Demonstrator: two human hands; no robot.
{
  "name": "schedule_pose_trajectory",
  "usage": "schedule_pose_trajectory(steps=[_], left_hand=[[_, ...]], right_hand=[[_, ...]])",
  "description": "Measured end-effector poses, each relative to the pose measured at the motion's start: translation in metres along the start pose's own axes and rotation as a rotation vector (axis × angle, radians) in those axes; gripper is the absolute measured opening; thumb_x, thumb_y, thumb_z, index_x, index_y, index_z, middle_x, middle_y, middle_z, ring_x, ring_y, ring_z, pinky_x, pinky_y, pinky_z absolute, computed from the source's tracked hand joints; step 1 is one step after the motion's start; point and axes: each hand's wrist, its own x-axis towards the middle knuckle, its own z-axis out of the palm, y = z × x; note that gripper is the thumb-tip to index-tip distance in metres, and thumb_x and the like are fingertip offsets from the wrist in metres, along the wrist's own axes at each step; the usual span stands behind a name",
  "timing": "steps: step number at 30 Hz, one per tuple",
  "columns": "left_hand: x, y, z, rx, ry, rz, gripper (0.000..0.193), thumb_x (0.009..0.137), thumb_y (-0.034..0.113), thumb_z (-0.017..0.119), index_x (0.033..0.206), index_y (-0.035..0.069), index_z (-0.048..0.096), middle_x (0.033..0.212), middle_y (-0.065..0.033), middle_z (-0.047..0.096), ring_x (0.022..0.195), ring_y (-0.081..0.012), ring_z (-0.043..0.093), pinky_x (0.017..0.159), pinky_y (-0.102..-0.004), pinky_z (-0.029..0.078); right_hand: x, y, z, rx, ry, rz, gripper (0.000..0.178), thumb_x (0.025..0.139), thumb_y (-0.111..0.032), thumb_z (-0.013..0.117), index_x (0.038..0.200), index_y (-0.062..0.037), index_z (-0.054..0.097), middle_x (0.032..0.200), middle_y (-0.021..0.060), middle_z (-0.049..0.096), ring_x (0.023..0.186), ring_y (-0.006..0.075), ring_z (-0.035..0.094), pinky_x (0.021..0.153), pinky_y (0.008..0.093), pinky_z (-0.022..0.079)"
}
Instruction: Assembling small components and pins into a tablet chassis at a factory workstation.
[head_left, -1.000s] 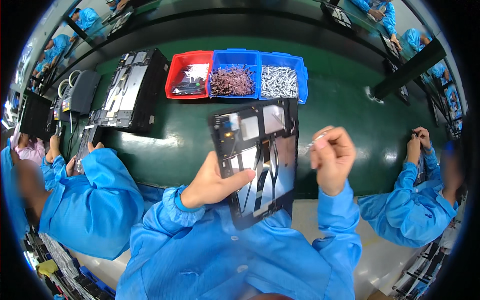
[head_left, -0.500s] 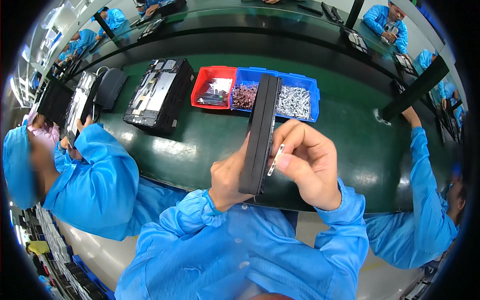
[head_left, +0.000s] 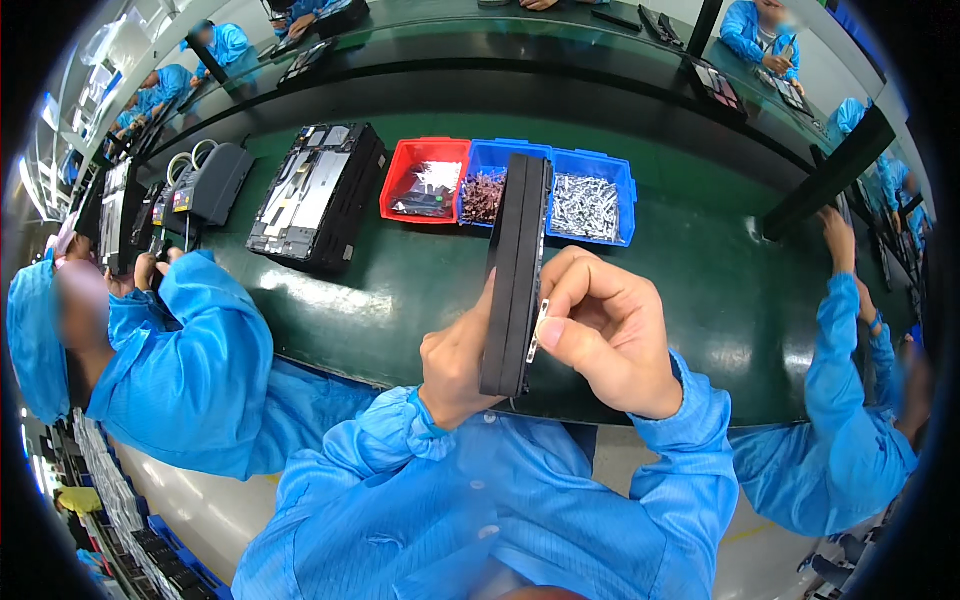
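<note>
My left hand is wrapped round a thick black rectangular device housing, held on edge above the bench so that its narrow side shows. The fingers behind the housing are hidden. Pinched between thumb and fingers of my right hand is a thin, flat, pale metal-looking strip. The strip lies close along the right face of the housing. Whether it touches that face I cannot tell.
Beyond my hands stand a red bin with small bagged parts, a blue bin of reddish-brown screws and another blue bin of silver screws. Stacked open devices lie left. Co-workers sit on both sides.
My right hand has brought the strip left, against or near the housing's face. The housing has shifted slightly. The left co-worker's hands and device have moved.
</note>
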Motion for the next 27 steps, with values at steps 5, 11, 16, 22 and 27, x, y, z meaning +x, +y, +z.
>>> schedule_pose_trajectory(steps=[5,11,16,22,27], left_hand=[[-0.001,0.001,-0.002,-0.029,-0.019,-0.009,0.025,0.064,0.008,0.077,0.086,0.006,0.065,0.07,-0.0083,0.061,0.055,-0.0282,0.063,0.05,-0.0362,0.049],[0.0,0.004,-0.006,0.069,-0.078,0.064,0.069,0.079,0.006,0.078,0.14,-0.014,0.054,0.087,-0.0155,0.074,0.063,-0.0224,0.072,0.057,-0.032,0.056],[-0.002,0.003,-0.003,0.051,-0.046,0.087,0.07,0.077,0.005,0.078,0.14,-0.015,0.054,0.087,-0.0151,0.074,0.062,-0.0212,0.071,0.055,-0.0314,0.055],[-0.001,0.002,-0.001,0.047,-0.047,0.091,0.07,0.077,0.005,0.078,0.14,-0.015,0.054,0.086,-0.0154,0.073,0.06,-0.0201,0.07,0.054,-0.0312,0.054],[-0.003,0.0,0.003,0.049,-0.029,0.111,0.07,0.077,0.006,0.078,0.139,-0.015,0.054,0.085,-0.0154,0.073,0.059,-0.0198,0.069,0.054,-0.0313,0.053]], right_hand=[[0.0,0.001,-0.001,-0.066,-0.029,-0.054,0.005,0.092,-0.001,0.069,0.09,0.0011,0.065,0.095,0.0097,0.063,0.084,0.015,0.059,0.074,0.031,0.047],[-0.005,-0.002,-0.002,-0.102,0.003,0.006,0.004,0.088,-0.001,0.069,0.088,0.0016,0.066,0.095,0.0113,0.063,0.084,0.017,0.06,0.074,0.0327,0.047],[-0.006,-0.004,-0.003,-0.069,-0.001,0.049,0.002,0.086,0.0,0.067,0.088,0.0012,0.067,0.093,0.0111,0.062,0.083,0.0168,0.059,0.073,0.0324,0.047],[-0.006,-0.005,-0.005,-0.073,-0.01,0.058,0.001,0.086,0.002,0.066,0.086,0.0014,0.067,0.092,0.0105,0.062,0.081,0.0165,0.058,0.071,0.0324,0.046],[-0.005,-0.006,-0.008,-0.073,-0.022,0.07,0.002,0.086,0.002,0.066,0.085,0.0015,0.067,0.091,0.0099,0.062,0.081,0.0157,0.058,0.07,0.0321,0.046]])
